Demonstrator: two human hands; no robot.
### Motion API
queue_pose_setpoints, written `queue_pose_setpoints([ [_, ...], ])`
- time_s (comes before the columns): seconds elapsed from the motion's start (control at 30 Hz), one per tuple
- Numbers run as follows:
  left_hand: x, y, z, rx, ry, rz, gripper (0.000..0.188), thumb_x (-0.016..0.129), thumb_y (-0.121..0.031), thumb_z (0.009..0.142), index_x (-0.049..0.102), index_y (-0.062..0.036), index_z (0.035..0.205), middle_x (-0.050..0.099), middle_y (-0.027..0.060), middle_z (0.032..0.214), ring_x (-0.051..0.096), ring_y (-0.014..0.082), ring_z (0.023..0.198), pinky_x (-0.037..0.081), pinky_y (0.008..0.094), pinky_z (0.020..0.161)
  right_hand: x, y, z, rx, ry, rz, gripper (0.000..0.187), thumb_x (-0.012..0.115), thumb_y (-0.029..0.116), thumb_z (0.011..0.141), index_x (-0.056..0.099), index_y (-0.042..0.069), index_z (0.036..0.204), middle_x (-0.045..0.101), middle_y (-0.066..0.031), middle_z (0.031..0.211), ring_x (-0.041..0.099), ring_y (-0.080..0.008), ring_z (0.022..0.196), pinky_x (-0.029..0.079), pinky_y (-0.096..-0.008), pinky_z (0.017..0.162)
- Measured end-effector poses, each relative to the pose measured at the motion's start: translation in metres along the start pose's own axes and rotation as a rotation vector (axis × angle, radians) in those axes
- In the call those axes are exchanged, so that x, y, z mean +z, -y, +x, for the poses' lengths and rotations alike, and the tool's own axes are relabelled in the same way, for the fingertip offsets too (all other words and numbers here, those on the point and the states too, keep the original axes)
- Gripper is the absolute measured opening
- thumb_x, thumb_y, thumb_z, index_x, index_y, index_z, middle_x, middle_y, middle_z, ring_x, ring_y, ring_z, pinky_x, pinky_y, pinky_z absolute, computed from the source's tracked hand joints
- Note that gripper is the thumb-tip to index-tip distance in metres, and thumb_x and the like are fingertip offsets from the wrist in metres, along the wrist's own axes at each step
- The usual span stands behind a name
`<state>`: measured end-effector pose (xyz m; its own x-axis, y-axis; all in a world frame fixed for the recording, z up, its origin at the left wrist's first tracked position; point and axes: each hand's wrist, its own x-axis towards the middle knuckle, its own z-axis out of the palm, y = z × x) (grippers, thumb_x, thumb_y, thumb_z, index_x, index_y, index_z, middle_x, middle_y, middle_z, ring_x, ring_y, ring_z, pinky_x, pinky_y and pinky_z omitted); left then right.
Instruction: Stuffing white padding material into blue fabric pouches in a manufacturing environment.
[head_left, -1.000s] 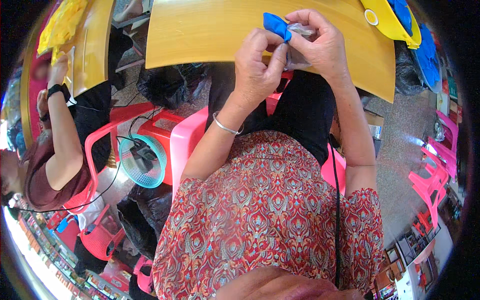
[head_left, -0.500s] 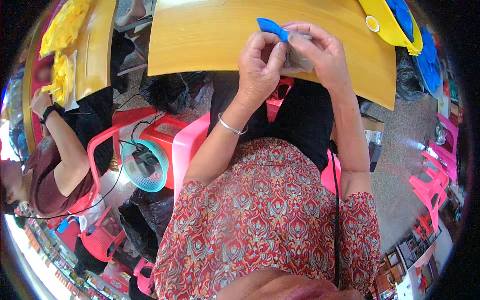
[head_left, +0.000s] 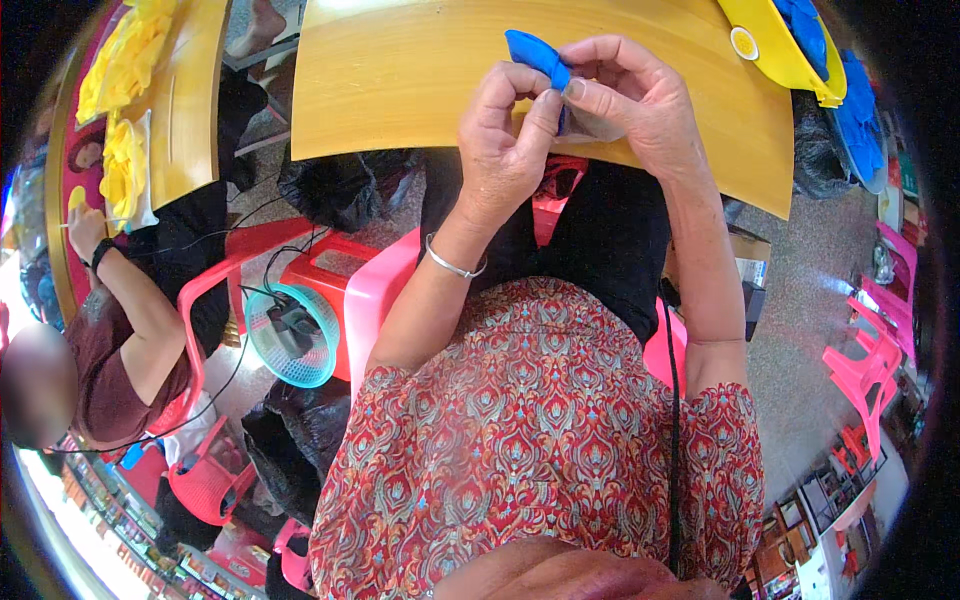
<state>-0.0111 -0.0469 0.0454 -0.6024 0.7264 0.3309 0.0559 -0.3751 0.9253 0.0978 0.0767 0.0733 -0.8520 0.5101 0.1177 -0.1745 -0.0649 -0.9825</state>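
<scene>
Above the table's near edge, both my hands work on a blue petal-shaped piece of thin material (head_left: 537,60), its wide end pointing up and left. My left hand (head_left: 508,130) pinches its narrow lower part between thumb and fingers. With its thumb tip against the same narrow part, my right hand (head_left: 650,110) curls its index finger above it. A greyish, see-through piece (head_left: 592,125) shows below the right thumb, partly covered; what it is I cannot make out.
The yellow table (head_left: 400,80) lies in front of me. A yellow container (head_left: 778,50) with blue pieces stands at far right, beside a tray of blue pieces (head_left: 858,120). At left, a person (head_left: 130,330) handles yellow pieces (head_left: 124,170). A turquoise basket (head_left: 292,335) sits on a red stool.
My left hand has shifted slightly left and down. The right index finger has lifted away from the thumb. The blue piece tilts more. The person at left has moved a hand.
</scene>
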Motion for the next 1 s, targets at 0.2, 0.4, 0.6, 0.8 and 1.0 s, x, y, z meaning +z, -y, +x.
queue_pose_setpoints([
  [0.2, 0.004, -0.009, 0.005, 0.354, 0.059, 0.367, 0.008, 0.062, 0.005, 0.085, 0.056, -0.0006, 0.088, 0.057, 0.0037, 0.082, 0.054, 0.0143, 0.075, 0.045, 0.0262, 0.071, -0.005, -0.004, 0.006, 0.009, -0.067, -0.059, 0.031, 0.069, 0.003, 0.084, 0.06, 0.0, 0.114, 0.064, -0.0063, 0.105, 0.06, -0.0118, 0.098, 0.048, -0.0257, 0.089],
  [0.4, 0.008, 0.003, 0.005, 0.243, 0.023, 0.378, 0.01, 0.063, 0.004, 0.083, 0.056, -0.0009, 0.087, 0.056, 0.0063, 0.081, 0.055, 0.0158, 0.071, 0.046, 0.0273, 0.066, 0.006, -0.007, 0.009, -0.094, -0.307, -0.586, 0.019, 0.07, 0.005, 0.084, 0.065, 0.002, 0.102, 0.068, -0.0016, 0.087, 0.063, -0.0073, 0.079, 0.052, -0.0225, 0.074],
  [0.6, 0.011, 0.011, 0.002, 0.046, -0.028, 0.211, 0.009, 0.064, 0.002, 0.084, 0.056, -0.0009, 0.088, 0.054, 0.0084, 0.081, 0.055, 0.0172, 0.069, 0.047, 0.0287, 0.062, 0.006, -0.004, 0.011, -0.196, -0.316, -0.851, 0.015, 0.071, 0.011, 0.085, 0.066, 0.003, 0.097, 0.068, 0.0, 0.081, 0.063, -0.0066, 0.074, 0.052, -0.022, 0.07],
  [0.8, 0.011, 0.012, 0.003, 0.125, 0.01, 0.375, 0.009, 0.064, -0.005, 0.09, 0.056, -0.0024, 0.094, 0.055, -0.0022, 0.083, 0.051, 0.0042, 0.072, 0.044, 0.0196, 0.063, -0.007, -0.021, 0.011, -0.027, -0.293, -0.612, 0.014, 0.069, 0.012, 0.086, 0.065, 0.003, 0.096, 0.068, -0.0009, 0.081, 0.062, -0.0066, 0.073, 0.051, -0.0221, 0.068],
  [1.0, 0.011, 0.017, 0.006, 0.012, -0.074, 0.257, 0.011, 0.065, -0.005, 0.089, 0.055, -0.0021, 0.092, 0.056, 0.0014, 0.082, 0.054, 0.0078, 0.069, 0.046, 0.0219, 0.061, -0.014, -0.019, 0.01, 0.049, -0.181, -0.144, 0.022, 0.067, 0.009, 0.086, 0.063, 0.001, 0.106, 0.067, -0.0038, 0.095, 0.061, -0.0079, 0.087, 0.049, -0.0229, 0.08],
])
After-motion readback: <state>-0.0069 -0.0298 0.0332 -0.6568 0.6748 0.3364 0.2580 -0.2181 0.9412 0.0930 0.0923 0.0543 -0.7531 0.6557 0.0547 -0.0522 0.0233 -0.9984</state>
